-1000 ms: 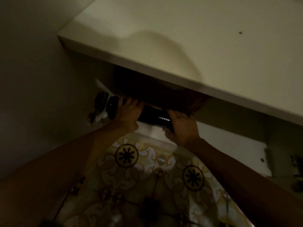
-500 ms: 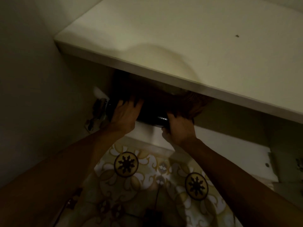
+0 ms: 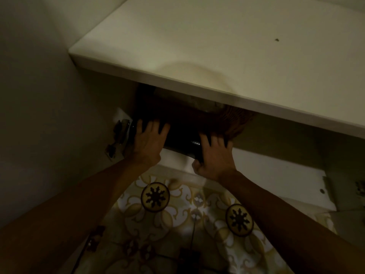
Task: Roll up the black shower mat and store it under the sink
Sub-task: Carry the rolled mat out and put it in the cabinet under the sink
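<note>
The rolled black shower mat [image 3: 181, 139] lies crosswise in the dark opening of the cabinet below the pale sink counter [image 3: 217, 62]. My left hand [image 3: 147, 141] presses on the roll's left part with fingers spread over its top. My right hand [image 3: 214, 155] grips the roll's right end, thumb underneath. Most of the roll is in shadow under the counter's front edge, and its far side is hidden.
A brown woven basket [image 3: 235, 123] sits in the cabinet just behind my right hand. A metal door hinge [image 3: 118, 135] is mounted on the left side. The white cabinet floor [image 3: 276, 184] extends right. Patterned floor tiles [image 3: 177, 214] lie below.
Both hands have pushed the rolled mat further back into the cabinet under the counter; less of the roll shows than one second ago. My view has shifted a little closer.
</note>
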A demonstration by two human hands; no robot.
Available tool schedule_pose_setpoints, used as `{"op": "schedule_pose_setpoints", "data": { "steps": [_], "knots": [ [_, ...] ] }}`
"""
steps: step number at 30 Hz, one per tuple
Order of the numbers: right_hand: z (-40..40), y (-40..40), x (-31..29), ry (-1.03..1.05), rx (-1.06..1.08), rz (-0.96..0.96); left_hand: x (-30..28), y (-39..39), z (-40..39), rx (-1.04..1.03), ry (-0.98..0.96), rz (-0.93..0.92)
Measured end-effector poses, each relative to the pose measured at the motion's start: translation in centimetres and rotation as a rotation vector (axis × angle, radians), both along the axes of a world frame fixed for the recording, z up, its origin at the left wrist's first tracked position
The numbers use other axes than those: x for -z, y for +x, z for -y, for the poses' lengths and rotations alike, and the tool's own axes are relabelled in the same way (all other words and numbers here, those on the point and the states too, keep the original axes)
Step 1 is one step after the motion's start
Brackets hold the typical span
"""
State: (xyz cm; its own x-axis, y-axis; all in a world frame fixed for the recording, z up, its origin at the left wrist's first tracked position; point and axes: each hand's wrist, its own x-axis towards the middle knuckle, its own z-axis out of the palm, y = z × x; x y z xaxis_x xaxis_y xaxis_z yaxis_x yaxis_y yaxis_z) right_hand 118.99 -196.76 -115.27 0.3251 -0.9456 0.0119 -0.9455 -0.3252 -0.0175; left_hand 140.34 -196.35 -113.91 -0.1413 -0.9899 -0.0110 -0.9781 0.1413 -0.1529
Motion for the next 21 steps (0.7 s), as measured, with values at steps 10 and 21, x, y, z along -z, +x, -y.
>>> {"op": "schedule_pose_setpoints", "data": {
  "steps": [10,21],
  "knots": [
    [-0.8,-1.9,-0.3,-0.004,-0.044,-0.046,0.0,-0.2,0.0,0.033,0.004,-0.053],
    [-0.8,-2.3,1.3,-0.104,-0.076,-0.096,2.0,-0.1,-0.5,0.035,-0.091,0.019]
  ]
}}
